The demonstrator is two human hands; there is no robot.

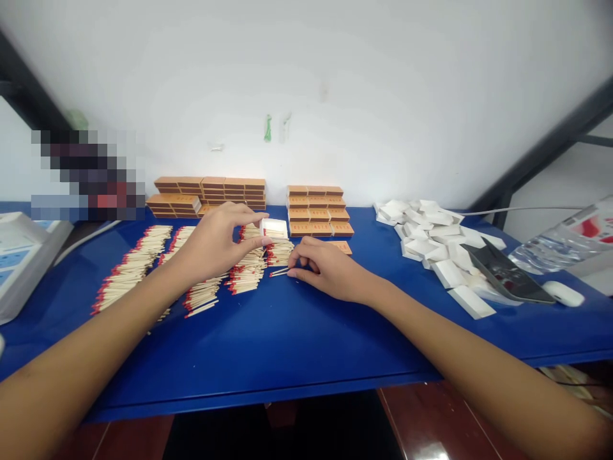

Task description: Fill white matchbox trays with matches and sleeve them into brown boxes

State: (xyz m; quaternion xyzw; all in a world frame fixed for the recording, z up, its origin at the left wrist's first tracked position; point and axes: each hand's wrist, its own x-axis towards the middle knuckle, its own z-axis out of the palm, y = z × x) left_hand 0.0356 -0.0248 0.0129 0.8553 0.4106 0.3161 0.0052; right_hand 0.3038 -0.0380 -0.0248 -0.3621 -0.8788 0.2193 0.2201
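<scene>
My left hand (pixel 221 237) grips a small white matchbox tray (pixel 275 229) between thumb and fingers, above the rows of matches. Some matches show inside the tray. My right hand (pixel 325 265) is just right of the tray, its thumb and fingers pinched on a couple of loose matches (pixel 279 272) low over the blue table. Red-tipped matches (pixel 246 275) lie in a row under and beside my left hand, with another row (pixel 129 271) farther left. One flat orange matchbox (pixel 342 246) lies behind my right hand.
Stacked orange matchboxes (pixel 234 185) stand along the wall, with a second stack (pixel 318 214) right of them. White trays (pixel 433 233) are heaped at the right, beside a dark phone (pixel 510 275), a white mouse (pixel 564 293) and clear plastic packaging (pixel 565 236). The blue table (pixel 268 358) ends in front.
</scene>
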